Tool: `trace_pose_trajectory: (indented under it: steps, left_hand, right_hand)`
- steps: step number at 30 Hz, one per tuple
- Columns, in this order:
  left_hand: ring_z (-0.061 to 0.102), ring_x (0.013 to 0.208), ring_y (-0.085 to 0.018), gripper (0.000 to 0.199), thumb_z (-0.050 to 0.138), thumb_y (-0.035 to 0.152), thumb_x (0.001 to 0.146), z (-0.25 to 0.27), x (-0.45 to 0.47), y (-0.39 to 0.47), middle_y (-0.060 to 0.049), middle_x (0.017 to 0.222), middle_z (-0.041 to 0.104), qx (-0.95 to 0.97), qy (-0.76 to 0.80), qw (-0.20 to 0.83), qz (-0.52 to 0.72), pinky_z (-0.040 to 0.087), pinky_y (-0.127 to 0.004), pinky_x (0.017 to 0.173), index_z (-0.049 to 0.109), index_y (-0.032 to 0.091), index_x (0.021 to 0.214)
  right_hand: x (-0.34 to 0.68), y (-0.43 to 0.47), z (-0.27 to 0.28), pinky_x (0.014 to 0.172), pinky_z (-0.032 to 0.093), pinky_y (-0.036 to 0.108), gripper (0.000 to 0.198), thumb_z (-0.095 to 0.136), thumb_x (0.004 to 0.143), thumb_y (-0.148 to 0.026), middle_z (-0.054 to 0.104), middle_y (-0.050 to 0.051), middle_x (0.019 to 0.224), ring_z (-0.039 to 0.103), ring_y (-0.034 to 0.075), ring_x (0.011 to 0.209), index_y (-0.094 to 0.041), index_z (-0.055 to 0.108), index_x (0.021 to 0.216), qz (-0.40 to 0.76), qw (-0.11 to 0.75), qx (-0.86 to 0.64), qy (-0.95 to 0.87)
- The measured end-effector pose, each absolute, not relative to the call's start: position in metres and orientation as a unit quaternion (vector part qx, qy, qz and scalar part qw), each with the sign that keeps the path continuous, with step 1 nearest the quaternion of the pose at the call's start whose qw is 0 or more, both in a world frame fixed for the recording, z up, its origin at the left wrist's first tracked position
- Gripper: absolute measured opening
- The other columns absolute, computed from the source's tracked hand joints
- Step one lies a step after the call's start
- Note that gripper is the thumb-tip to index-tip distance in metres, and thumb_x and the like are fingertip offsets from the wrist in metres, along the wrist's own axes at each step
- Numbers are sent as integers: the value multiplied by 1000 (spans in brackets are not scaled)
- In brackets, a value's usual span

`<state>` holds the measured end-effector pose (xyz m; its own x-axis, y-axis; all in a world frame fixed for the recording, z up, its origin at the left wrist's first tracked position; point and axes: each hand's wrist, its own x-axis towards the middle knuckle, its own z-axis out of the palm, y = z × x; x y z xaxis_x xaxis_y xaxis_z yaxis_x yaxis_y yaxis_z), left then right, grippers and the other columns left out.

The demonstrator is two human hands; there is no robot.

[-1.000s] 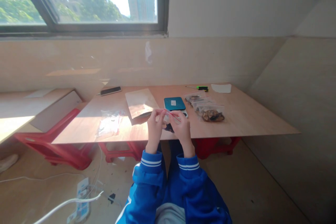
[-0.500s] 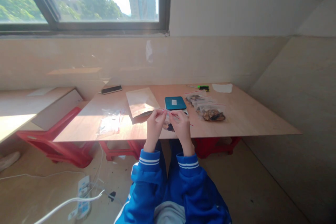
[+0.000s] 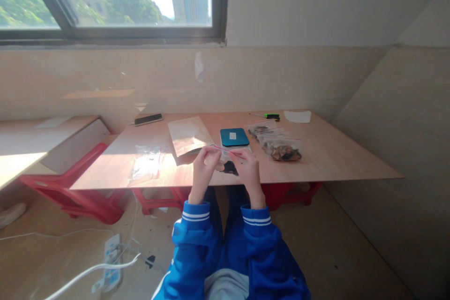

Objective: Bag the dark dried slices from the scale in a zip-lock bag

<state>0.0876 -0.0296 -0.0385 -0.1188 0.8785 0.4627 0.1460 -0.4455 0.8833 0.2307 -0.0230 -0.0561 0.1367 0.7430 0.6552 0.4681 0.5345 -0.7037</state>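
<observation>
Your left hand (image 3: 205,166) and right hand (image 3: 247,167) pinch the clear bag (image 3: 229,168) at its red edge (image 3: 222,149), so please press evenly along it.

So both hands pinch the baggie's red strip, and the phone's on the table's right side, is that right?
Wrong side: the head view shows the phone on the left of the table. The left hand and right hand do pinch the red strip.

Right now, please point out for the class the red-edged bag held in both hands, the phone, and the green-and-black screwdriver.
Red-edged bag (image 3: 229,167): head view, dark contents showing through its lower part.
Phone (image 3: 148,120): head view, middle of its dark screen.
Screwdriver (image 3: 272,116): head view, on its handle.
</observation>
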Motion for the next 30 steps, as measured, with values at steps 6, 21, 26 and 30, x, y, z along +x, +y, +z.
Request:
trace_pose_trajectory:
  steps: [6, 21, 26, 30]
  left_hand:
    - [61, 77, -15, 15, 64, 33, 81, -42, 88, -27, -2, 77, 67, 579, 424, 342, 606, 47, -28, 75, 65, 18, 81]
    - [60, 77, -16, 14, 66, 32, 80, -42, 87, -27, -1, 76, 66, 574, 433, 341, 605, 46, -28, 76, 67, 19, 79]
    - [61, 78, -16, 13, 65, 31, 80, -40, 90, -30, -2, 78, 67, 574, 427, 345, 608, 46, -28, 75, 66, 19, 77]
    - [61, 79, -16, 12, 65, 31, 80, -37, 93, -32, -3, 79, 68, 581, 423, 338, 607, 47, -29, 77, 66, 19, 78]
  right_hand:
    - [231, -27, -54, 83, 50, 37, 12, 59, 87, -29, 68, 5, 88, 63, 21, 88, -21, 67, 88, 142, 581, -450, -663]
    - [230, -25, -56, 81, 45, 36, 18, 54, 92, -34, 68, 5, 85, 61, 22, 86, -21, 64, 85, 66, 553, -466, -687]
    - [225, -24, -59, 80, 41, 35, 21, 46, 96, -33, 66, 6, 88, 58, 22, 86, -20, 60, 87, 11, 538, -491, -685]
    - [220, -23, -61, 78, 38, 35, 22, 40, 98, -31, 63, 5, 87, 56, 22, 84, -20, 56, 86, -17, 540, -513, -668]
